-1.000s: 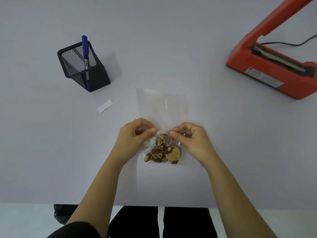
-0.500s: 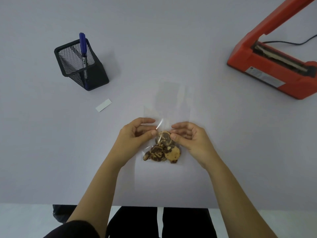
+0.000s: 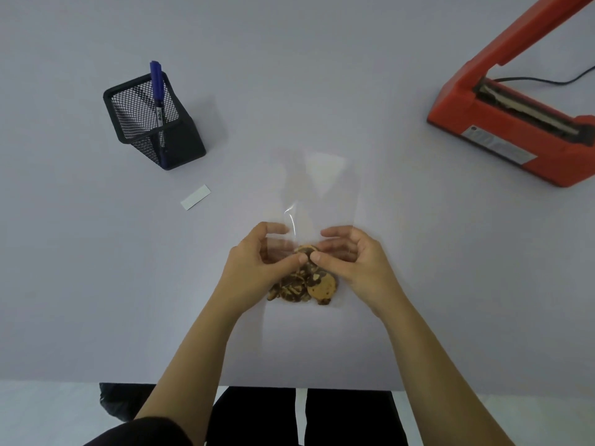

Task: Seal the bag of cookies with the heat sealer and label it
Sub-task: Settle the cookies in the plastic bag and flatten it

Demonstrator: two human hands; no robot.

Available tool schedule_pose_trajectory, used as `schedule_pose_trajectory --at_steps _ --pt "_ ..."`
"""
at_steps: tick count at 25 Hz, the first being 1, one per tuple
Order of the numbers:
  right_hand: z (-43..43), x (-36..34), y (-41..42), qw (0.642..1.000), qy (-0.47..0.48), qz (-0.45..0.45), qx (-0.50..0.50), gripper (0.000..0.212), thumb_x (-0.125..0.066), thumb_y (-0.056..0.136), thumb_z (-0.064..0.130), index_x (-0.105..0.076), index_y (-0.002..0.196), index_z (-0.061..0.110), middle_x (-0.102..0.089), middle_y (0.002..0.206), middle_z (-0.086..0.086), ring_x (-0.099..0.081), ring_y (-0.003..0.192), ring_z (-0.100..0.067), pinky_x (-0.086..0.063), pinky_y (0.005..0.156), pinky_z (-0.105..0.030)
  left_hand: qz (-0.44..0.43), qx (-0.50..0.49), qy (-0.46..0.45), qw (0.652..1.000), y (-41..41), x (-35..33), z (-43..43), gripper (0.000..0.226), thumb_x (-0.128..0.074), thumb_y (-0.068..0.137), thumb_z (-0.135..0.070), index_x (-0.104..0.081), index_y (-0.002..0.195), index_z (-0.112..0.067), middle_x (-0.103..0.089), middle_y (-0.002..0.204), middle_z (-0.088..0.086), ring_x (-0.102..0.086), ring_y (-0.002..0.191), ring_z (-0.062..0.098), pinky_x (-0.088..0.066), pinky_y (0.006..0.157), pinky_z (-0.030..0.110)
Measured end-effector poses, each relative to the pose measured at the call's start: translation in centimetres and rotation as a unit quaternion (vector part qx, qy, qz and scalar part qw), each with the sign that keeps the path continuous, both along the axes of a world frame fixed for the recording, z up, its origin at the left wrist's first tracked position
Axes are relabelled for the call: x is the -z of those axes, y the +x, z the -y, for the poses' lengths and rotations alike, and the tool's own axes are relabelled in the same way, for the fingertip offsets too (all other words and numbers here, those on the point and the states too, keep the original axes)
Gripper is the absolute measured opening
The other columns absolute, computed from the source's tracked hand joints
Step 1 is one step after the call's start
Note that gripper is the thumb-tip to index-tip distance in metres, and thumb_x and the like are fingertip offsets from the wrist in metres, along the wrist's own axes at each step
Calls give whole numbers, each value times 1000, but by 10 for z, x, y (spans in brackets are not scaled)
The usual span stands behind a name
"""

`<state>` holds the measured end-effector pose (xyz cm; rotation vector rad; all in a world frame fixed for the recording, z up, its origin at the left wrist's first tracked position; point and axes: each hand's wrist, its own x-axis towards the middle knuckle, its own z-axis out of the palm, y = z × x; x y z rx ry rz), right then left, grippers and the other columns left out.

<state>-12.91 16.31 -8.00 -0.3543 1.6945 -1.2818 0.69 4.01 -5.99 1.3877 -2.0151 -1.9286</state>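
Observation:
A clear plastic bag point(image 3: 322, 188) hangs upright over the table's near middle, its empty top half rising above my hands. Several chocolate-chip cookies point(image 3: 309, 284) sit in its lower part. My left hand point(image 3: 257, 268) pinches the bag's left side and my right hand point(image 3: 354, 262) pinches its right side, the thumbs almost touching over the top cookie. The orange heat sealer point(image 3: 502, 130) stands at the far right with its arm raised. A small white label point(image 3: 195, 197) lies flat to the left of the bag.
A black mesh pen holder point(image 3: 154, 123) with a blue marker point(image 3: 157, 88) stands at the far left. The sealer's black cable point(image 3: 547, 81) runs off to the right. The table's front edge lies near my lap.
The bag has been raised from lying flat to standing up, its open top now unfolded and stretched away from me. Both hands kept their grip and shifted slightly upward.

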Motion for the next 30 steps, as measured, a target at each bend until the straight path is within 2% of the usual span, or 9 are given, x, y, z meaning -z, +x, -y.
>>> schedule_pose_trajectory --at_steps 3,8,11,14,18,23,26,28,30 --pt "2 0 3 1000 11 -18 7 37 -80 71 15 -62 102 21 -73 83 5 -70 82 -11 -54 79 -28 21 -13 -19 1000 -6 -2 -4 34 -79 72 -25 -60 101 -25 -73 75 -3 -68 69 6 -56 63 25" --pt "-1 -6 -2 997 -8 75 -16 34 -79 71 13 -67 100 26 -71 82 4 -68 87 -13 -52 75 -23 8 -44 133 990 -6 -7 4 18 -77 72 -10 -70 86 -17 -69 74 2 -66 73 14 -53 67 26" --pt "2 -10 -4 996 -6 85 -35 20 -77 73 10 -72 90 20 -71 81 6 -67 85 -10 -51 73 -20 -2 -41 160 986 -6 -9 7 13 -78 68 -17 -73 79 -14 -68 74 2 -64 73 13 -54 69 28" --pt "3 -12 -4 995 6 91 -35 12 -76 74 10 -74 80 20 -72 77 7 -67 83 -10 -52 75 -23 -2 -38 135 990 -6 -9 9 10 -77 68 -21 -74 74 -14 -67 66 -2 -61 65 6 -49 61 17" --pt "3 -10 -5 995 23 89 -23 8 -75 76 14 -75 78 21 -73 75 7 -68 82 -10 -52 74 -22 3 -28 98 995 -7 -11 11 4 -76 73 -14 -76 76 -12 -71 68 0 -64 69 8 -49 65 17" --pt "1 -9 -8 998 46 37 -10 9 -75 77 18 -76 82 25 -74 78 9 -67 79 -1 -49 69 -14 10 -17 61 998 -3 -5 17 11 -74 76 -19 -77 86 -17 -75 83 4 -70 86 21 -57 82 35" --pt "-1 -7 -9 999 44 2 -17 12 -74 77 16 -75 82 28 -74 77 11 -66 76 0 -50 70 -15 13 -3 59 998 1 0 18 11 -71 80 -20 -77 89 -20 -75 88 1 -69 90 20 -55 88 40" --pt "-3 -6 -8 999 44 -18 -10 11 -74 77 18 -75 82 28 -74 80 10 -67 78 -2 -51 72 -18 22 -5 23 999 1 3 15 10 -70 82 -21 -77 87 -25 -75 86 -4 -68 88 12 -54 86 32" --pt "-5 -6 -6 996 59 -69 0 9 -74 78 19 -75 83 26 -73 79 9 -67 75 -1 -50 69 -17 47 -1 -90 995 -3 3 7 8 -71 80 -24 -76 86 -27 -72 80 -7 -63 78 1 -49 75 14"
